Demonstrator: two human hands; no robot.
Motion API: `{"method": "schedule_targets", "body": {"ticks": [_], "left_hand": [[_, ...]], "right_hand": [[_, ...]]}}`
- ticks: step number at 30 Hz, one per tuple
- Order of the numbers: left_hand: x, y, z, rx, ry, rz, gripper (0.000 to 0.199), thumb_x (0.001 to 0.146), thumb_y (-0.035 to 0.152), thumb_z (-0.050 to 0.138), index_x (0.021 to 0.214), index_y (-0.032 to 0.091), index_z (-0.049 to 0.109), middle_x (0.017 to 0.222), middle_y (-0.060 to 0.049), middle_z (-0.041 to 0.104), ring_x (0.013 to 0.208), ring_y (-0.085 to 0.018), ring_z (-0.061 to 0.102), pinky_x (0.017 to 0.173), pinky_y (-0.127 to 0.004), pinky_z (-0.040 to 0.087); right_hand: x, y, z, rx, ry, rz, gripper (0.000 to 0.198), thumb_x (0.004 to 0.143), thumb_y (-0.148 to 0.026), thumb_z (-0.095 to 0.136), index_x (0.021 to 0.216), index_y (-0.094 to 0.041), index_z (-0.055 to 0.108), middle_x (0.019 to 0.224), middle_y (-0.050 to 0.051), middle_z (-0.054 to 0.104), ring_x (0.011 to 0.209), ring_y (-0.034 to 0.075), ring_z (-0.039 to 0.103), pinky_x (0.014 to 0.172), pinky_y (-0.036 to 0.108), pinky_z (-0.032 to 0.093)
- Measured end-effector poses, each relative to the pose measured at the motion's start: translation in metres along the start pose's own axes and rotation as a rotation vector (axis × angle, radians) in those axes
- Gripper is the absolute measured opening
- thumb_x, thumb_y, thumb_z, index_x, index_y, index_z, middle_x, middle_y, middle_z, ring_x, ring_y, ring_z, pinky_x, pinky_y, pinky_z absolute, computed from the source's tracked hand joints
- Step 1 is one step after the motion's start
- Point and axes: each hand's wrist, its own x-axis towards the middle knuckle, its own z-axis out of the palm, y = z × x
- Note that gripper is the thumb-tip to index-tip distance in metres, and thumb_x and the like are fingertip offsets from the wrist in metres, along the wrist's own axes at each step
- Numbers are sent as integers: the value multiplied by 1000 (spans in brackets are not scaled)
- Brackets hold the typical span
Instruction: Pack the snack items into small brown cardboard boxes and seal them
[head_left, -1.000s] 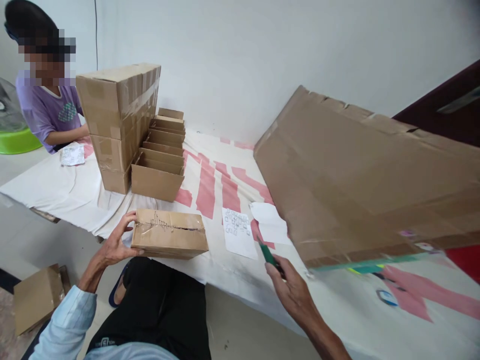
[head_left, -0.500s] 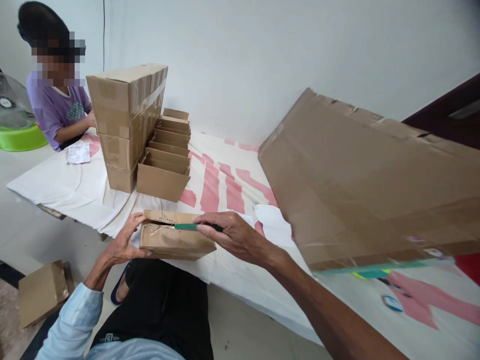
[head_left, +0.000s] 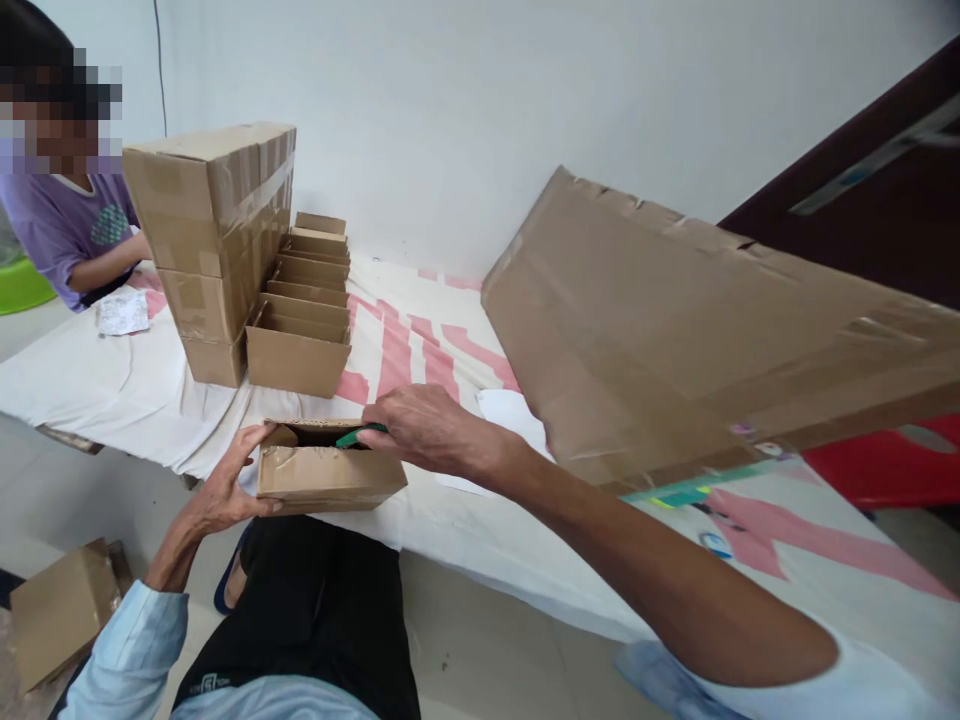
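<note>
A small cardboard box sits at the table's near edge, a dark gap showing along its parted top. My left hand grips its left end, with fingers at the upper edge and thumb low on the front. In my right hand is a slim green utility knife, its front end at the opening; the blade itself cannot be made out. The right-hand fingers also lie close over the box's top right part. What is inside the box is too dark to see.
Taped cartons stand stacked on the cloth-covered table, beside a row of open boxes. A large cardboard sheet leans at right. A co-worker in purple is at far left. Another carton lies on the floor.
The box's top has parted wider, from a narrow slit to a dark opening. My right hand and the knife have moved with it, the knife now tilted. The whole view has shifted rightward.
</note>
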Motion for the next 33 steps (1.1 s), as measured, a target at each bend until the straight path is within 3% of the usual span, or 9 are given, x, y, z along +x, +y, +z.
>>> {"method": "schedule_targets", "body": {"ticks": [3,6,8,13,16,21,26,29,33], "left_hand": [[-1,1,-3,11,10,-15,99,81,48,86,165,38,35,170,-13,33,157,-44,33,115,-57,49],[0,-1,-5,36,0,-19,101,81,49,86,166,39,31,171,-12,32,157,-44,33,114,-55,50],[1,0,-6,52,-12,-19,103,82,51,86,167,39,29,170,-13,32,156,-43,34,114,-55,50],[4,4,-10,51,-35,-24,106,80,58,87,167,38,29,173,-14,28,158,-43,31,115,-56,49],[4,4,-15,-12,-42,-47,104,80,65,84,166,37,34,174,-13,28,157,-44,33,115,-55,50],[10,2,-18,-175,31,-170,79,97,77,49,160,30,49,170,-12,42,153,-42,42,110,-52,55],[16,19,-14,-147,97,-253,77,100,76,40,158,28,52,165,-12,51,149,-43,48,103,-56,60],[17,26,-12,-111,108,-256,79,97,76,50,158,27,52,170,-12,45,151,-43,46,104,-52,60],[19,26,-8,-95,62,-244,101,80,71,78,164,27,41,169,-17,43,149,-44,48,104,-52,59]], "right_hand": [[-39,37,-6,111,3,71,43,105,-48,53,78,-23,75,69,5,69,64,19,59,60,32,36],[-98,74,10,331,167,234,44,102,-60,51,99,-26,79,84,6,75,69,21,63,63,33,45],[-133,87,47,430,288,342,45,99,-62,54,110,-25,77,97,8,77,80,24,67,69,34,51],[-176,91,192,579,357,563,43,94,-58,54,106,-21,71,95,10,74,87,27,69,78,39,57],[-176,95,234,541,391,613,45,92,-59,55,107,-20,72,95,12,73,91,31,70,85,47,57],[-126,73,183,556,624,368,37,101,-48,56,123,-21,68,124,16,69,119,31,66,103,49,54],[-59,22,116,427,576,-32,44,95,-34,72,136,-24,62,127,13,68,118,31,64,101,48,55],[-54,0,122,219,640,-123,10,99,-18,63,106,-21,70,102,10,70,96,26,63,87,40,53],[-76,-16,152,77,711,-227,21,103,-15,56,86,-21,67,87,7,67,85,22,60,79,36,48]]}}
